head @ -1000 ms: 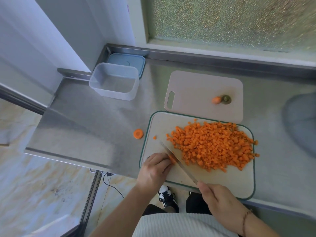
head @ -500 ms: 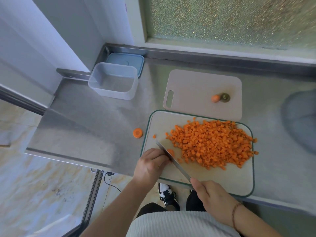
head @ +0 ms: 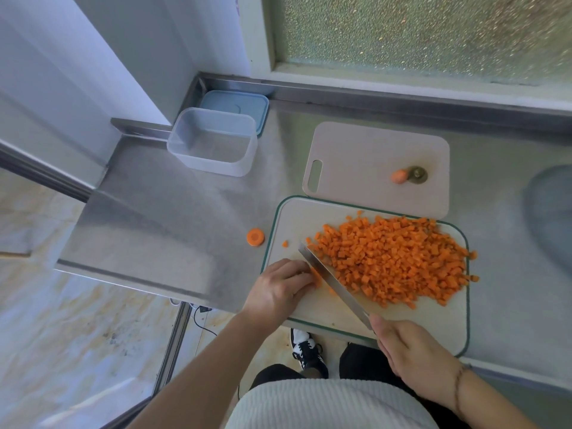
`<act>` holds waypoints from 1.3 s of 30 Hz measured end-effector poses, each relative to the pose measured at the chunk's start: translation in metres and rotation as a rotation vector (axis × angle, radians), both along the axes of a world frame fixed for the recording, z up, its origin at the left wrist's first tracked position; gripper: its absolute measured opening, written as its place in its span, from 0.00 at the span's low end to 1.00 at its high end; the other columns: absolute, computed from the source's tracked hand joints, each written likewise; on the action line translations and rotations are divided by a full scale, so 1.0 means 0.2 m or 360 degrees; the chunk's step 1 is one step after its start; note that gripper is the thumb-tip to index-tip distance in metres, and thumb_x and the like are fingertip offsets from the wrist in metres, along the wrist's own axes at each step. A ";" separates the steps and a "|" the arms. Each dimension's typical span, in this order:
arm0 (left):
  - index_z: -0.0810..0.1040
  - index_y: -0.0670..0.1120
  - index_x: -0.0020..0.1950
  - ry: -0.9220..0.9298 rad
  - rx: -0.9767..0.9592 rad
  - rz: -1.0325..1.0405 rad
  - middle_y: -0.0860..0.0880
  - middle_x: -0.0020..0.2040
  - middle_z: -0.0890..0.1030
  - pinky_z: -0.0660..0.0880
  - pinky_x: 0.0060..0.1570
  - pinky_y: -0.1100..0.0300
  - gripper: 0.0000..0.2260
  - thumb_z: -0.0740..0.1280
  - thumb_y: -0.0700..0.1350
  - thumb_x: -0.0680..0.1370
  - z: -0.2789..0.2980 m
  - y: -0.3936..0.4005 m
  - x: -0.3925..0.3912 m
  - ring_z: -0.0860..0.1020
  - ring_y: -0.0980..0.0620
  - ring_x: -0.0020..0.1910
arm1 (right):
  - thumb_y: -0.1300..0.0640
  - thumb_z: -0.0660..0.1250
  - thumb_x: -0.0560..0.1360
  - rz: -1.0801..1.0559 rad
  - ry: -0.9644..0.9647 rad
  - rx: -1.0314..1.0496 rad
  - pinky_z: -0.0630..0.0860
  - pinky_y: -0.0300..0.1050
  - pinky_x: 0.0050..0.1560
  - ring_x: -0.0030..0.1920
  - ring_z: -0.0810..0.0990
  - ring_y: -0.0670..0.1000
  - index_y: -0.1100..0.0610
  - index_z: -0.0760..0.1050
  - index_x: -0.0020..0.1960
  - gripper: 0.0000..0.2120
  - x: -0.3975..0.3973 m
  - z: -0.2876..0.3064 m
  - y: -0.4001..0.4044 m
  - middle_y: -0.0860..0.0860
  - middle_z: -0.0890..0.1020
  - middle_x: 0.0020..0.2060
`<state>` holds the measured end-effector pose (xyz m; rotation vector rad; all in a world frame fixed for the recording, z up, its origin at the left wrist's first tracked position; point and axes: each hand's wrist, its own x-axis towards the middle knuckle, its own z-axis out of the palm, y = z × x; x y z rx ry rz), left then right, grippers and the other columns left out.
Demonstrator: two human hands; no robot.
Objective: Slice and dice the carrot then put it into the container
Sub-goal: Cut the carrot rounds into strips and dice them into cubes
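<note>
A big heap of diced carrot [head: 393,258] covers the green-rimmed cutting board [head: 433,323]. My left hand [head: 278,289] holds down a small carrot piece [head: 317,278] at the board's left edge, fingers curled over it. My right hand [head: 411,351] grips the handle of a knife [head: 332,280], whose blade lies beside the left fingertips, between them and the heap. One round carrot slice [head: 255,237] lies on the steel counter left of the board. The clear container [head: 213,140] stands with nothing in it at the back left.
A second, plain cutting board [head: 371,150] behind the first carries the carrot ends [head: 408,175]. A blue lid [head: 235,103] lies behind the container. The steel counter [head: 154,227] ends at a front edge on the left; a grey round object [head: 554,212] sits at the right.
The knife blade has shifted slightly along the held carrot piece, and my left hand has stayed on it. The heap and the container have not moved.
</note>
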<state>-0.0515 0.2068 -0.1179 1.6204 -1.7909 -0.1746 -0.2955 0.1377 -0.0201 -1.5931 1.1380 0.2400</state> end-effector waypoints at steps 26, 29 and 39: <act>0.83 0.45 0.58 -0.0221 0.0201 -0.0528 0.45 0.61 0.81 0.81 0.49 0.53 0.11 0.66 0.47 0.80 0.03 -0.11 0.16 0.81 0.43 0.50 | 0.38 0.49 0.78 -0.0356 -0.0090 0.0238 0.52 0.45 0.29 0.24 0.57 0.53 0.57 0.62 0.28 0.28 -0.07 0.08 0.00 0.54 0.61 0.21; 0.86 0.46 0.53 -0.0327 0.0173 -0.0615 0.46 0.54 0.84 0.81 0.41 0.55 0.12 0.63 0.46 0.81 0.05 -0.15 0.15 0.81 0.44 0.45 | 0.34 0.43 0.77 -0.0333 -0.0055 0.0178 0.54 0.45 0.29 0.24 0.61 0.53 0.54 0.61 0.25 0.32 -0.07 0.06 0.02 0.53 0.63 0.20; 0.85 0.43 0.47 0.0089 0.0183 0.0345 0.49 0.46 0.82 0.80 0.42 0.53 0.10 0.71 0.50 0.75 0.00 0.06 -0.17 0.81 0.47 0.43 | 0.28 0.46 0.70 -0.0116 -0.0045 -0.0024 0.67 0.42 0.36 0.27 0.67 0.44 0.53 0.64 0.29 0.30 -0.03 0.01 0.12 0.48 0.68 0.24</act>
